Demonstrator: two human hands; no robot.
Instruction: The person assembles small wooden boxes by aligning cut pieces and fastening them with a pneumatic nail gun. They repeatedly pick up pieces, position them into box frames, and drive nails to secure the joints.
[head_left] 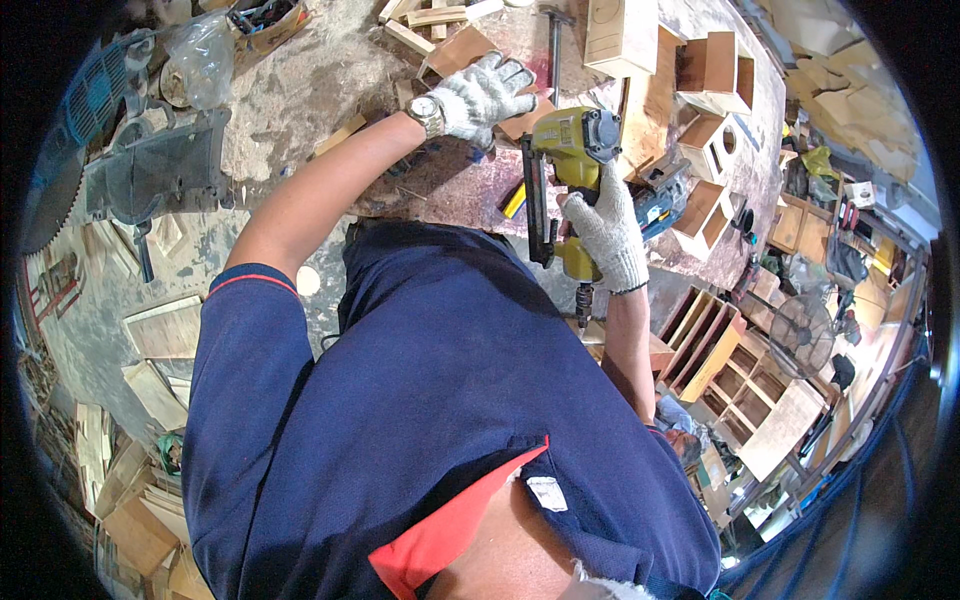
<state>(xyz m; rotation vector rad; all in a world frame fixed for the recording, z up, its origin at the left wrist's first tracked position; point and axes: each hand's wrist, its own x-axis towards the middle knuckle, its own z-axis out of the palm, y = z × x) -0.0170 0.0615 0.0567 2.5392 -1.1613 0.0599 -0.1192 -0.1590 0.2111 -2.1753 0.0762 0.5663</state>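
Observation:
My right hand [606,232], in a white knit glove, is wrapped round the handle of a yellow and black nail gun [572,140]. The gun is held upright over the near edge of the workbench, its air fitting pointing back toward me. My left hand [483,97], gloved too and with a wristwatch above the cuff, lies over the bench with its fingers stretched apart. Small brown wood pieces [462,50] show around and partly under it; whether it presses on them is hard to tell. A hammer [555,50] lies just beyond the fingers.
Small wooden boxes [708,68] and a blue power tool [660,205] stand on the bench's right side. A yellow-black item [514,201] lies near its front edge. Left is a saw blade [52,208] beside dark machinery. Wooden shelving [742,385], a fan [802,335] and another person [686,440] are at right.

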